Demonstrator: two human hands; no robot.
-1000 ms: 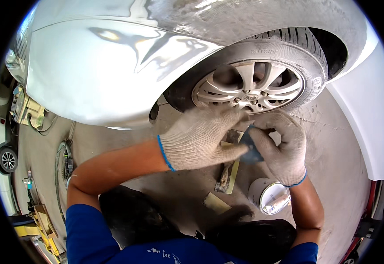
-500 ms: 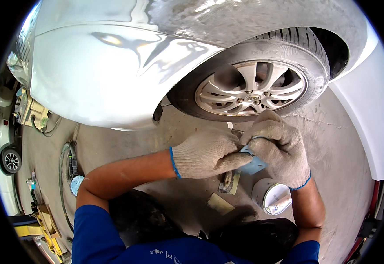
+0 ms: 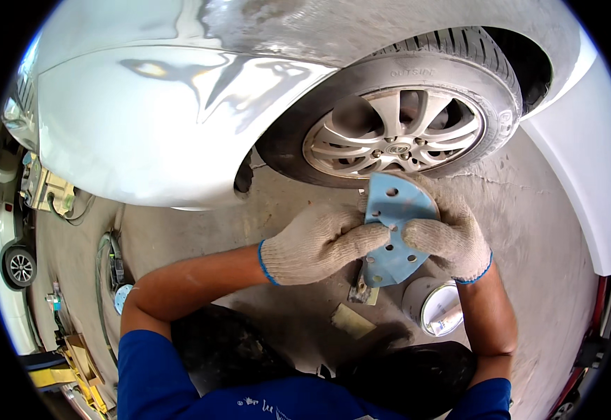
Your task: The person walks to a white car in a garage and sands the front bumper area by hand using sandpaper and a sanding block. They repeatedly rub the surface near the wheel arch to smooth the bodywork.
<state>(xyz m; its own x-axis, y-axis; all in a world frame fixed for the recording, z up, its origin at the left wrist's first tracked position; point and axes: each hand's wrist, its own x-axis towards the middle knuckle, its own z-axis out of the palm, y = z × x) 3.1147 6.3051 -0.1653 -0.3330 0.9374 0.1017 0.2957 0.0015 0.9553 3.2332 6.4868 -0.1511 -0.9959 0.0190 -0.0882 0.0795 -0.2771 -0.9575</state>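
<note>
Both hands wear knitted off-white gloves with blue cuffs. Between them is a light blue sanding disc [image 3: 393, 260] with several punched holes, bent or folded so that about half its round shape shows. My left hand [image 3: 325, 241] pinches its left edge, thumb on the blue face. On the right side, my right hand [image 3: 452, 234] grips the disc with its thumb across the front; its other fingers are partly hidden behind it. Just beyond the disc stands a car wheel [image 3: 400, 133] with a silver rim. The dented silver bumper [image 3: 144, 133] curves over the left.
An open can [image 3: 435, 308] with a tube on it stands below my right hand. A putty knife [image 3: 359, 283] and a yellowish sheet [image 3: 352, 320] lie on the concrete floor. At left are a sander [image 3: 122, 297], its hose [image 3: 101, 266] and another car's wheel [image 3: 20, 266].
The sanding disc was mostly hidden, bunched between my hands; now it is spread wider and raised upright. My right hand has opened out from a curled grip and turned its thumb onto the disc.
</note>
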